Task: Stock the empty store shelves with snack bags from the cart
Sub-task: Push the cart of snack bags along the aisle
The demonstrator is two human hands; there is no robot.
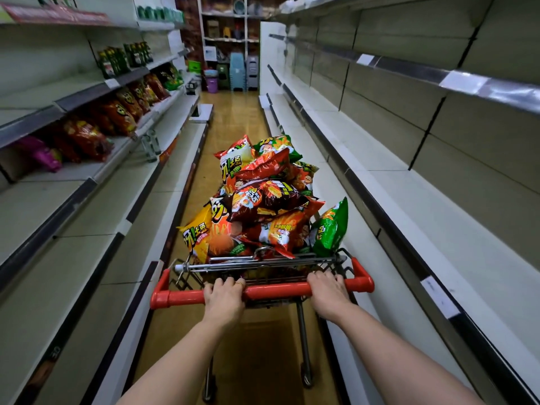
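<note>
A metal cart stands in the aisle in front of me, its red handle (274,290) running crosswise. My left hand (223,296) grips the handle left of centre and my right hand (328,293) grips it right of centre. The basket is heaped high with snack bags (263,200) in red, orange, yellow and green; a green bag (331,229) leans at the right side. Bare white shelves (409,185) line the right wall. On the left, lower shelves (87,229) are bare too.
Red and purple snack bags (87,138) lie on a left middle shelf, with green packs (122,59) above. The wooden floor aisle (233,118) runs ahead to stacked plastic stools and bins (236,71) at the far end.
</note>
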